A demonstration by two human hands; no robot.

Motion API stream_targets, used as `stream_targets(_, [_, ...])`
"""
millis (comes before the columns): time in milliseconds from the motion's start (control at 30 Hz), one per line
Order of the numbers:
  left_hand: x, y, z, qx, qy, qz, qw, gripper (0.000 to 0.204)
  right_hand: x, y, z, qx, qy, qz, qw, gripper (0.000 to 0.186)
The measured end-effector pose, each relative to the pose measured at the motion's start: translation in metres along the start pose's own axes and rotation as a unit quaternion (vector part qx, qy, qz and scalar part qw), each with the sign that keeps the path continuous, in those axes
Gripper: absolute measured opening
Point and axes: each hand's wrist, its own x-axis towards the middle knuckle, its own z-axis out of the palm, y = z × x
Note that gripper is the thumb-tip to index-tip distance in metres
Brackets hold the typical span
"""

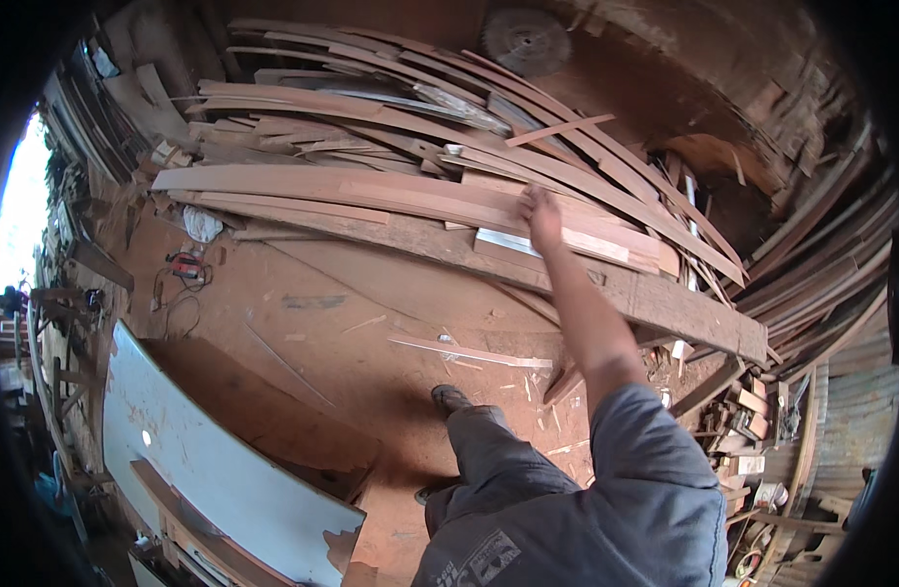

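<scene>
My right hand [539, 217] reaches out over the workbench [655, 298], fingers curled at the far edge of a long wooden plank [303, 184]. The plank is pale reddish-brown and lies lengthwise on the bench, its right part lighter and smoother. Just below my wrist a white, shiny flat piece [508, 242] sits on the bench's near side. A thinner strip [293, 207] lies along the plank's near side at the left. My left hand is outside the picture.
Behind the plank, many loose boards [371, 108] are piled, with a round saw blade [526, 42] beyond. A red power tool [184, 264] with a cord lies on the dirt floor. A light-blue panel [205, 440] stands at lower left. Offcuts [469, 352] lie near my feet.
</scene>
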Motion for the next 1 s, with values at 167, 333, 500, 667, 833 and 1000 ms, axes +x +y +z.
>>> stream_targets(167, [0.008, -0.019, 0.007, 0.220, -0.039, 0.058, 0.973, 0.054, 0.133, -0.036, 0.044, 0.065, -0.007, 0.055, 0.996, 0.040])
stream_targets(333, [0.005, -0.033, 0.017, 0.202, -0.002, 0.054, 0.978, 0.058, 0.171, -0.033, 0.080, 0.164, 0.112, 0.075, 0.977, 0.010])
stream_targets(500, [0.016, -0.040, 0.026, 0.184, -0.012, 0.085, 0.979, 0.075, -0.011, -0.008, 0.100, 0.246, -0.031, 0.017, 0.969, 0.008])
stream_targets(667, [0.016, -0.032, 0.025, 0.051, -0.051, -0.076, 0.994, 0.040, -0.219, -0.007, 0.136, 0.229, -0.240, 0.197, 0.922, 0.038])
stream_targets(833, [0.002, 0.001, 0.016, 0.008, 0.006, -0.104, 0.994, 0.039, -0.334, -0.020, 0.189, 0.113, -0.482, 0.270, 0.826, 0.049])
stream_targets(1000, [0.001, 0.022, -0.005, -0.043, -0.028, -0.175, 0.983, 0.039, -0.449, -0.037, 0.203, 0.136, -0.593, 0.321, 0.726, 0.061])
